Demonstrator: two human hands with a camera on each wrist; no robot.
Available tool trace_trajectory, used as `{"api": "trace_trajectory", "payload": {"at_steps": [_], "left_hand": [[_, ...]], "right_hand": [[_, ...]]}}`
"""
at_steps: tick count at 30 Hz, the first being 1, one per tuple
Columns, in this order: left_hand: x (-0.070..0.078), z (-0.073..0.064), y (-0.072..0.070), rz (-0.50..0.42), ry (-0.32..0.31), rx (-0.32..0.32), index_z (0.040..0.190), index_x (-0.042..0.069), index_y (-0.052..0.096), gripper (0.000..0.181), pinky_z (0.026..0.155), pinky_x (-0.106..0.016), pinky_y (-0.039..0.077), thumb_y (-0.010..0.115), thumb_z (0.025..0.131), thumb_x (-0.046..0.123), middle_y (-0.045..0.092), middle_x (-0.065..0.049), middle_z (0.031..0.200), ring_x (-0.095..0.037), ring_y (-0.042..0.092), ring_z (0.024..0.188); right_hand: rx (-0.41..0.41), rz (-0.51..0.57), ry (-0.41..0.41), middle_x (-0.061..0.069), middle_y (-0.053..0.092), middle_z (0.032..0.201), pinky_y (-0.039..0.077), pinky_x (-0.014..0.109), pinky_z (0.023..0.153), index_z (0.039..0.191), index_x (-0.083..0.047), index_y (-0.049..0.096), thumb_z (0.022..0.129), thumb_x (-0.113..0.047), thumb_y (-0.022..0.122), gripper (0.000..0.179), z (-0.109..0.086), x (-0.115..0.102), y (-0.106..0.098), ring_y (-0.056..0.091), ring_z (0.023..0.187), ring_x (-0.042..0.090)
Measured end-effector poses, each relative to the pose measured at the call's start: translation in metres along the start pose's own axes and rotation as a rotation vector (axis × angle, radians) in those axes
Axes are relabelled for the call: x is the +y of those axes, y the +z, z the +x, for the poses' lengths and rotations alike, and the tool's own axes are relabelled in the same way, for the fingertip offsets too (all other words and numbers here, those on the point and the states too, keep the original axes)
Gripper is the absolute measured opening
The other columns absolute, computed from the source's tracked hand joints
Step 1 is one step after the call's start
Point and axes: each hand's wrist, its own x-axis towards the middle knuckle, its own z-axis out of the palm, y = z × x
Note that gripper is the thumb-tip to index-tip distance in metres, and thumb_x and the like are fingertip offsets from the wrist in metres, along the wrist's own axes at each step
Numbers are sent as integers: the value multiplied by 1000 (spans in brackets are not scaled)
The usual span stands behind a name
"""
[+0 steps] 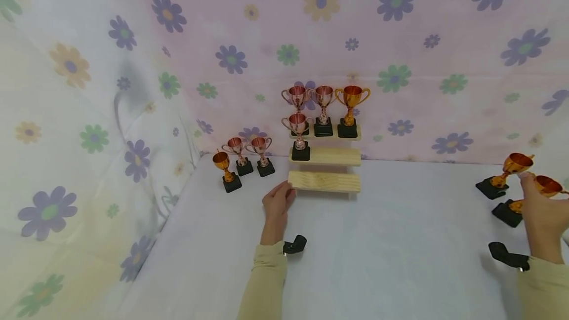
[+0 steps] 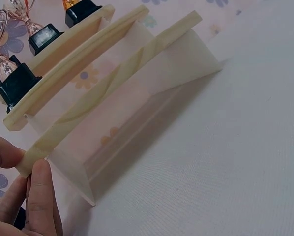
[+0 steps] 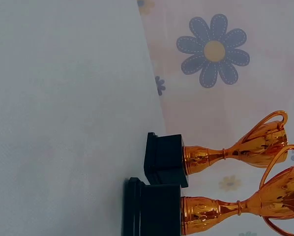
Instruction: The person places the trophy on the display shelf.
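Note:
My left hand [image 1: 277, 201] pinches the left end of the lowest plank of a three-step wooden display stand [image 1: 324, 181]; in the left wrist view, the thumb [image 2: 7, 153] and fingers [image 2: 40, 191] close on that end. At the far right my right hand [image 1: 547, 221] is at the nearer gold trophy cup [image 1: 548, 185], overlapping its bowl and stem. I cannot tell if the hand grips it. A second gold trophy [image 1: 517, 163] stands just behind. Both show upright on black bases in the right wrist view, where no fingers appear.
On the stand's top step are two rose-coloured trophies [image 1: 324, 98] and a gold trophy [image 1: 352, 98]; another rose trophy [image 1: 300, 125] occupies the middle step's left end. Left of the stand, a gold trophy [image 1: 226, 167] and two rose trophies [image 1: 262, 149] stand on the white table [image 1: 400, 241].

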Motion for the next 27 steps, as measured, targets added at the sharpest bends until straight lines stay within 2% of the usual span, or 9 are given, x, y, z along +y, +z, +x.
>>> {"api": "trace_trajectory", "payload": {"at_steps": [5,8,11,13,15,17,21,24,27], "left_hand": [[-2,-1,1,-1,5,-1,121,-6,69,29,86,-27,61,69,93,1,68,-16,109,-17,67,91],[-1,-1,2,-1,10,3,121,-6,69,30,86,-27,61,69,93,1,68,-16,108,-17,67,91],[0,-1,2,2,10,7,121,-6,69,29,87,-27,61,69,93,1,68,-16,109,-17,67,92],[0,0,2,2,6,6,121,-5,69,29,87,-27,61,69,93,1,67,-16,110,-17,67,93],[0,1,2,3,2,5,122,-5,69,29,88,-27,61,69,93,2,67,-17,113,-17,67,94],[-1,1,2,6,-4,3,122,-4,69,30,88,-27,61,69,93,3,67,-17,114,-17,67,95],[-1,3,2,3,-8,-1,122,-3,70,30,86,-25,61,70,93,4,68,-17,116,-17,68,96],[-2,2,2,-12,-3,0,122,-4,69,30,83,-24,61,70,93,3,67,-17,114,-17,68,94],[-2,2,1,-24,1,5,122,-6,69,30,82,-24,61,70,92,2,67,-17,112,-17,67,93]], "right_hand": [[-50,-6,128,-2,6,168,22,25,124,161,-33,6,101,-57,47,77,9,8,-1,15,155,16],[-69,25,162,-4,7,169,22,25,124,161,-33,8,102,-54,45,72,13,11,0,13,155,14],[-52,90,131,-7,20,165,24,22,123,158,-34,21,103,-49,51,65,15,14,3,24,150,9],[-32,158,83,-13,32,157,28,19,121,154,-33,30,101,-43,57,60,16,16,5,35,139,0],[-9,200,35,-18,40,148,32,16,117,149,-33,38,100,-40,62,56,15,18,6,38,123,-9],[3,208,-3,-23,44,139,35,12,110,147,-32,41,99,-39,64,54,14,20,7,38,114,-11],[-4,152,-23,-29,43,122,38,8,93,147,-32,44,98,-43,62,53,12,22,6,36,102,-12],[-36,118,-2,-31,38,112,36,6,86,149,-32,42,99,-45,61,55,11,23,3,33,98,-12],[-59,101,-11,-32,36,106,35,7,85,150,-31,40,99,-42,61,56,9,24,1,32,96,-13]]}}
